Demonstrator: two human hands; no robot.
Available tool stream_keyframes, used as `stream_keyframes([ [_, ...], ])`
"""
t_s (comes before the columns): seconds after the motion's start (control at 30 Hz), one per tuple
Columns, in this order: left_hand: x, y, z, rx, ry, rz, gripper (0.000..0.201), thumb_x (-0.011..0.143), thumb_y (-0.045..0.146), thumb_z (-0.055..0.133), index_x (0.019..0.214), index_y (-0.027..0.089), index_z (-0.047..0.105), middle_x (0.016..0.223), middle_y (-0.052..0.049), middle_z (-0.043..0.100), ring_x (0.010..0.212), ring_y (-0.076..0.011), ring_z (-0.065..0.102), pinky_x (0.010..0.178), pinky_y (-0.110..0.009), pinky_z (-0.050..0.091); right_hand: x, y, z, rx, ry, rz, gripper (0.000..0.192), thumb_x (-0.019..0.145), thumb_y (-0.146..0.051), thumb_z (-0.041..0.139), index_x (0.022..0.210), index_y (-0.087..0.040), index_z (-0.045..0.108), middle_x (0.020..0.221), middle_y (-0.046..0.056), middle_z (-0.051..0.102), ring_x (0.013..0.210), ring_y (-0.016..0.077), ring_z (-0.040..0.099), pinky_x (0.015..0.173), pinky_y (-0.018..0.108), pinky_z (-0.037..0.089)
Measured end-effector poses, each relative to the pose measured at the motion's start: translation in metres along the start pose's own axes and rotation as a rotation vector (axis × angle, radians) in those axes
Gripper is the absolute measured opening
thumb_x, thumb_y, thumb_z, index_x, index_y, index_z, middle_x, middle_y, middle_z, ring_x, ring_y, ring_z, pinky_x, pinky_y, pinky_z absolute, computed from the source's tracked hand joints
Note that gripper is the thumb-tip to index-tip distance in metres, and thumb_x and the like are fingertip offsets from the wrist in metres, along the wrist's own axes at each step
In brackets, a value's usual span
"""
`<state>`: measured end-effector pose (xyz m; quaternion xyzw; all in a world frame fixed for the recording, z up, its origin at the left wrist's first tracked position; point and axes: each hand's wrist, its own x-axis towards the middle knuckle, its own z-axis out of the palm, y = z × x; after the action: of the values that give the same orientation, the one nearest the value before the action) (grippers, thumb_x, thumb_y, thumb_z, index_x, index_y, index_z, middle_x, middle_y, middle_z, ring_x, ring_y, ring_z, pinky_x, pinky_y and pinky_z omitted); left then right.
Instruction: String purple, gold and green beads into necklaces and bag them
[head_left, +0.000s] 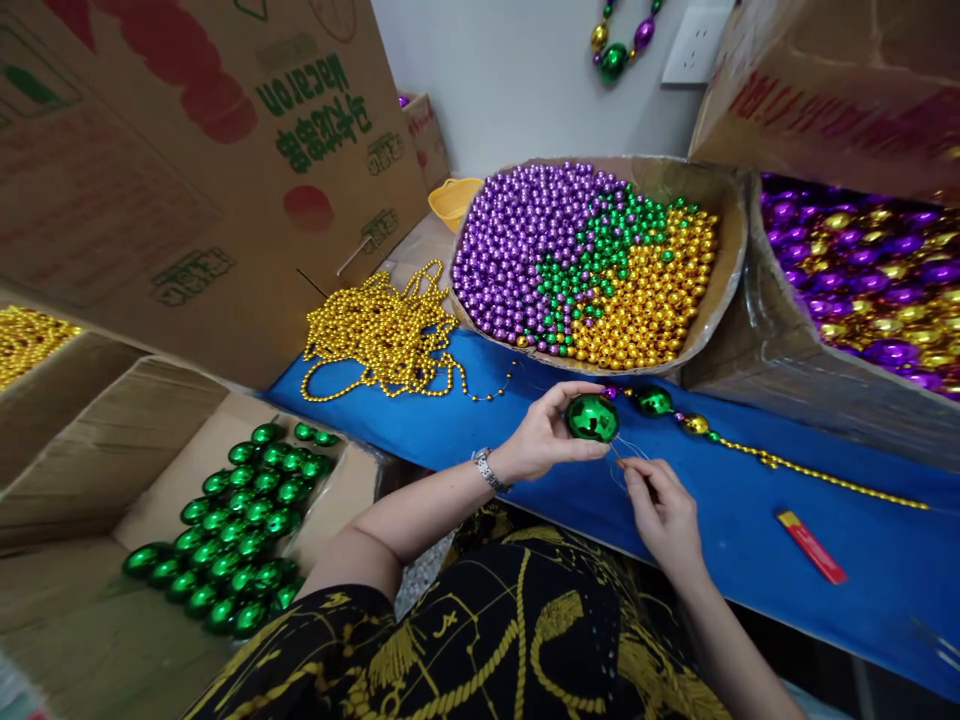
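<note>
My left hand (547, 436) is closed round a large shiny green bead (592, 417), thumb below and fingers above. Just to its right, my right hand (664, 512) pinches clear thread (616, 450) close to the bead; whether a needle is there too is too fine to tell. From the green bead a strand runs right across the blue table. It carries a small purple bead (609, 393), a green oval bead (652, 400), a gold bead (694, 425) and a long row of small gold beads (840, 480).
A carton of loose purple, green and gold beads (585, 265) stands behind my hands. Gold bead strings (379, 330) lie to its left. Large green beads (240, 525) fill part of a left-hand box. A red lighter (810, 546) rests on the blue cloth (750, 550). Another box (862, 290) stands right.
</note>
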<state>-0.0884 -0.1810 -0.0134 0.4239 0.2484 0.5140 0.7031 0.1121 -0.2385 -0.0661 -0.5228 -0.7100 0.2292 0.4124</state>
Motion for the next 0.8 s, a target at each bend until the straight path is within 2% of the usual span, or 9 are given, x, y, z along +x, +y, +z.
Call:
stream_keyframes([
  [0.17, -0.0002, 0.0006, 0.0004, -0.071, 0.005, -0.039, 0.063, 0.062, 0.02, 0.087, 0.116, 0.022, 0.054, 0.11, -0.005, 0.058, 0.091, -0.0203, 0.069, 0.088, -0.044, 0.056, 0.0014, -0.0039, 0.0014, -0.014, 0.01, 0.013, 0.016, 0.094, -0.025, 0.053, 0.101, -0.022, 0.067, 0.09, 0.003, 0.067, 0.081, 0.0149, 0.064, 0.071, 0.026, 0.051],
  [0.3, -0.0006, -0.0025, -0.001, 0.021, -0.005, 0.004, 0.065, 0.064, 0.021, 0.086, 0.119, 0.022, 0.054, 0.112, -0.007, 0.059, 0.093, -0.0193, 0.067, 0.088, -0.042, 0.055, 0.0004, -0.0039, 0.0017, -0.039, 0.013, 0.005, 0.016, 0.095, -0.025, 0.052, 0.1, -0.022, 0.066, 0.09, 0.004, 0.067, 0.081, 0.0153, 0.065, 0.07, 0.026, 0.051],
  [0.47, -0.0005, -0.0047, -0.003, 0.186, -0.025, 0.106, 0.069, 0.059, 0.02, 0.089, 0.119, 0.021, 0.055, 0.117, -0.009, 0.06, 0.099, -0.019, 0.064, 0.091, -0.038, 0.054, -0.0007, -0.0055, 0.0013, -0.127, 0.07, -0.053, 0.017, 0.094, -0.022, 0.052, 0.103, -0.022, 0.067, 0.091, 0.004, 0.067, 0.083, 0.0155, 0.065, 0.076, 0.027, 0.051],
  [0.7, -0.0006, -0.0036, -0.0007, 0.017, -0.033, -0.01, 0.065, 0.064, 0.022, 0.086, 0.119, 0.023, 0.053, 0.113, -0.006, 0.059, 0.092, -0.0198, 0.068, 0.087, -0.042, 0.056, 0.0024, -0.0083, -0.0004, -0.06, 0.041, -0.057, 0.015, 0.095, -0.023, 0.052, 0.1, -0.022, 0.066, 0.089, 0.004, 0.067, 0.08, 0.0147, 0.065, 0.071, 0.026, 0.051],
  [0.8, -0.0002, -0.002, -0.001, 0.022, -0.02, -0.016, 0.065, 0.063, 0.021, 0.087, 0.119, 0.023, 0.054, 0.114, -0.007, 0.06, 0.093, -0.0206, 0.068, 0.088, -0.043, 0.055, 0.0017, -0.0096, 0.0004, -0.072, 0.039, -0.038, 0.015, 0.095, -0.023, 0.051, 0.1, -0.022, 0.066, 0.089, 0.004, 0.067, 0.081, 0.0152, 0.065, 0.071, 0.027, 0.052],
])
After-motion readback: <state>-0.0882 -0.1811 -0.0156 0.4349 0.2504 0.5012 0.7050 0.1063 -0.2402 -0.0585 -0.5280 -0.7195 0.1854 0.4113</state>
